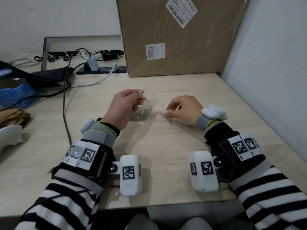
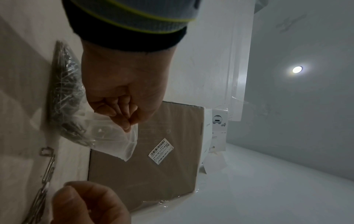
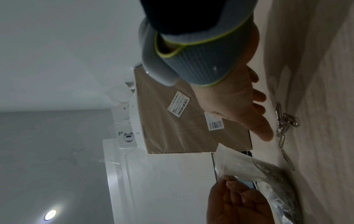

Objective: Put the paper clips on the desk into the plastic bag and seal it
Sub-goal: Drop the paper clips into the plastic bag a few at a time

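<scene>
A clear plastic bag [image 1: 150, 102] stands on the desk [image 1: 166, 155] with a heap of paper clips [image 1: 141, 114] in its bottom. My left hand [image 1: 141, 95] pinches the bag's top edge between thumb and fingers and holds it up; the left wrist view shows the same pinch [image 2: 128, 125] on the bag [image 2: 107, 136]. To the right of the bag, a short chain of linked paper clips [image 1: 163, 117] lies flat on the desk. My right hand [image 1: 167, 113] hovers over the chain with its fingertips [image 3: 267, 134] down at the chain of clips [image 3: 287, 121], which is not lifted.
A large cardboard box [image 1: 179, 39] stands at the back of the desk. A power strip [image 1: 103, 70] and cables [image 1: 64, 105] lie at the back left, beside blue and dark objects [image 1: 15, 95]. A white wall panel [image 1: 274, 80] borders the right side.
</scene>
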The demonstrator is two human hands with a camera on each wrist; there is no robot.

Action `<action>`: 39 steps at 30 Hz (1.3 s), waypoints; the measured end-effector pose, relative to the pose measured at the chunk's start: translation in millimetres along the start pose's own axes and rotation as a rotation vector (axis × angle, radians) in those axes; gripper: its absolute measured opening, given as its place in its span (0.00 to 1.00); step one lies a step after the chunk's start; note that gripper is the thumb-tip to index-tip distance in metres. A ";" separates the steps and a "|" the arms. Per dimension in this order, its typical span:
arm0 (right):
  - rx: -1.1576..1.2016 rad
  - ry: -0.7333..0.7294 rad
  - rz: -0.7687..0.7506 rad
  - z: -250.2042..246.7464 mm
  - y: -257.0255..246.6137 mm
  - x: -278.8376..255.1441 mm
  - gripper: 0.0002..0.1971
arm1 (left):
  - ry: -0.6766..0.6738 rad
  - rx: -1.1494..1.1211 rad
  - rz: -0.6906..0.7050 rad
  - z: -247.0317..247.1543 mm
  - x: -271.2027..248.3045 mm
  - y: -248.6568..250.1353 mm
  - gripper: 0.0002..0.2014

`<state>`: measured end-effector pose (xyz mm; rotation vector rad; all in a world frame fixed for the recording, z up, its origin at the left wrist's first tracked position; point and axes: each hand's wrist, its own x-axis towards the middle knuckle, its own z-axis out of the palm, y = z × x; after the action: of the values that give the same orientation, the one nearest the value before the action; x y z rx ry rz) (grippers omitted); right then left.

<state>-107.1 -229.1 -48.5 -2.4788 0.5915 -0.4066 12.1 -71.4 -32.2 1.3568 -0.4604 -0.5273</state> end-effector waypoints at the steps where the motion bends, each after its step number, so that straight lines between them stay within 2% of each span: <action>1: -0.011 -0.031 0.006 1.0 -0.2 -0.8 0.11 | -0.006 0.001 -0.002 0.3 -0.1 0.0 0.05; 3: -0.041 -0.089 0.004 3.5 -1.0 -2.3 0.13 | -0.012 0.002 -0.003 0.4 -0.6 0.3 0.05; 8: -0.093 -0.123 -0.042 3.4 -4.8 -3.9 0.07 | -0.018 0.006 -0.001 0.0 -1.6 0.3 0.06; 13: -0.175 -0.154 -0.064 2.9 -8.0 -4.1 0.05 | -0.021 0.013 -0.003 -0.3 -0.7 -0.4 0.05; 20: -0.387 -0.260 -0.092 3.1 -14.5 -2.6 0.08 | -0.023 0.034 -0.007 -0.3 -0.6 -1.4 0.05; 23: -0.398 -0.279 -0.102 4.6 -15.3 -2.4 0.08 | -0.023 0.028 -0.007 0.1 -1.5 -0.5 0.05; 25: -0.335 -0.255 -0.098 5.0 -12.5 -2.7 0.07 | -0.021 0.025 -0.008 0.0 -1.3 0.2 0.05; 29: -0.033 -0.075 -0.066 4.5 -8.3 -3.4 0.04 | -0.013 0.018 -0.004 -1.5 0.1 0.1 0.04; 31: -0.013 -0.026 -0.085 4.7 -7.9 -2.2 0.06 | -0.013 0.023 0.001 -1.4 0.5 -0.7 0.04; 35: -0.130 -0.099 -0.175 8.2 -6.5 1.9 0.14 | -0.012 0.031 -0.001 -0.9 1.0 -1.2 0.05; 39: -0.234 -0.167 -0.213 10.3 -7.0 5.1 0.12 | -0.011 0.028 0.001 -1.3 1.2 -1.4 0.04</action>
<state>-96.4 -221.8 -51.8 -2.7782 0.3238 -0.2160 13.8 -71.3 -33.7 1.3811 -0.4797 -0.5294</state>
